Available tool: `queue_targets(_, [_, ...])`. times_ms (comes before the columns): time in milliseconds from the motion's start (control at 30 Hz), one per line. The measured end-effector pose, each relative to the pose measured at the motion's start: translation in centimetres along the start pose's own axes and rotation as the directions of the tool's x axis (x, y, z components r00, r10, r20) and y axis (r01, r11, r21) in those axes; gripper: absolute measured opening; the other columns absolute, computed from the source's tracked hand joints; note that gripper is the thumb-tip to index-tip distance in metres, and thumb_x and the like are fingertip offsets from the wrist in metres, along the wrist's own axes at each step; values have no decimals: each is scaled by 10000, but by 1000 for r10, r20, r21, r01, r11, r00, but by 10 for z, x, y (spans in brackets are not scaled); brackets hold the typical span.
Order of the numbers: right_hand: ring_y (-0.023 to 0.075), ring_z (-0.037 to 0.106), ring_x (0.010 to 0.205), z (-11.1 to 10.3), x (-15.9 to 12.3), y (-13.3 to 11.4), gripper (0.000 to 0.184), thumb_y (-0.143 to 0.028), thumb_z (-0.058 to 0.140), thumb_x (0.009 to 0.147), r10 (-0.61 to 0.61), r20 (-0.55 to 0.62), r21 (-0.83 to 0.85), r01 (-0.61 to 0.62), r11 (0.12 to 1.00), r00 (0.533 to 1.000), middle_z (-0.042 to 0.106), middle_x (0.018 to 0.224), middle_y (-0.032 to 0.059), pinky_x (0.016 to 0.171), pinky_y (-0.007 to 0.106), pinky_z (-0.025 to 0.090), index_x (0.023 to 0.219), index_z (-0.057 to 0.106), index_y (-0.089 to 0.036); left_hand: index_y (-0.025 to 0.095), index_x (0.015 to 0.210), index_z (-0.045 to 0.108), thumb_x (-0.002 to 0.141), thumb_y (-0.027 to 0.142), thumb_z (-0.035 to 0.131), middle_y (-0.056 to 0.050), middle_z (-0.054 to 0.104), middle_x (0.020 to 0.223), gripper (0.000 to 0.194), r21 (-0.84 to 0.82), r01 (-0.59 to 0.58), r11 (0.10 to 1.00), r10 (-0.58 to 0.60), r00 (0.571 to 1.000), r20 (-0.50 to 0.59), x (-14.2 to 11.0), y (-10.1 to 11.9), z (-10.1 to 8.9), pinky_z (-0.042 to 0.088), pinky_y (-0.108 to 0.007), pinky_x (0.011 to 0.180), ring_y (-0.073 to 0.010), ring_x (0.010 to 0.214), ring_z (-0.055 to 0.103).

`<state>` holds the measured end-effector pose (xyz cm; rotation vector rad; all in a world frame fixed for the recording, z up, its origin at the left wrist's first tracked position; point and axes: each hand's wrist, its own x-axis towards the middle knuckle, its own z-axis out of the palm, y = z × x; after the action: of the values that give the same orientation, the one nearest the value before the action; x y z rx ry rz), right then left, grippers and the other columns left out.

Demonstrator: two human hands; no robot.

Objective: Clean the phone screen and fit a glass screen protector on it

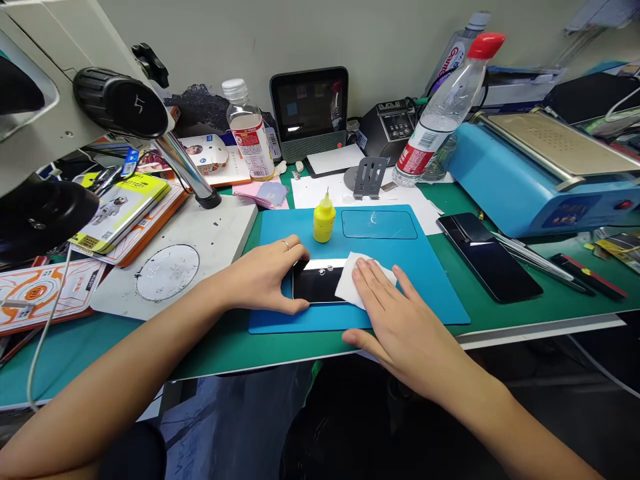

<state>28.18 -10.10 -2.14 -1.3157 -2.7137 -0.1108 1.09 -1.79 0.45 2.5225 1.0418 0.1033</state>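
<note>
A phone (pixel 316 284) with a glossy black face lies flat on a blue mat (pixel 435 287). Thumb and fingers of my left hand (pixel 270 275) close around its left end, gripping the upper and lower edges. My right hand (pixel 395 313) lies palm down with its fingers stretched out, pressing a folded white wipe (pixel 346 287) onto the phone's right part, which is covered. The right thumb sticks out, apart from the wipe. Just behind the phone, a small yellow needle-tip bottle (pixel 324 221) stands upright on the mat.
A microscope stand base (pixel 175 267) fills the left, beside boxes (pixel 120 213). Bottles (pixel 250 137), a smart display (pixel 310 107) and a metal phone stand (pixel 370 179) stand behind. Rightward are a blue heating machine (pixel 520 180), another black phone (pixel 493 260) and tweezers (pixel 543 262).
</note>
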Motion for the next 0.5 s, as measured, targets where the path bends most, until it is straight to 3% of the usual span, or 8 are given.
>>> queue_targets(133, [397,369,1521,3,8,-7,885,-665,300,1028,69,-5,-24,-69,997,998,356,1629,292,1196,628,365,1547,385,47,198,1158,531,785,547,716,-63,554,1092,544,-2,-5,1000,5,1000,-10,0,-1,1,482,-386,807,-273,985,600])
queue_targets(300, [411,405,1499,4,-3,-22,891,-687,338,1010,83,-63,-28,-85,996,995,410,1597,304,1196,634,360,1514,446,40,203,1145,532,785,544,723,-60,555,1083,531,-18,-14,1000,14,1000,-16,0,-2,1,488,-379,793,-270,988,599])
queue_targets(500, [421,413,1492,6,14,-16,872,-657,328,1024,104,-33,-39,-105,994,994,403,1591,321,1190,651,362,1515,439,56,202,1134,532,774,523,733,-52,552,1059,523,-11,-1,1000,0,1000,-11,0,1,0,490,-382,777,-262,955,599])
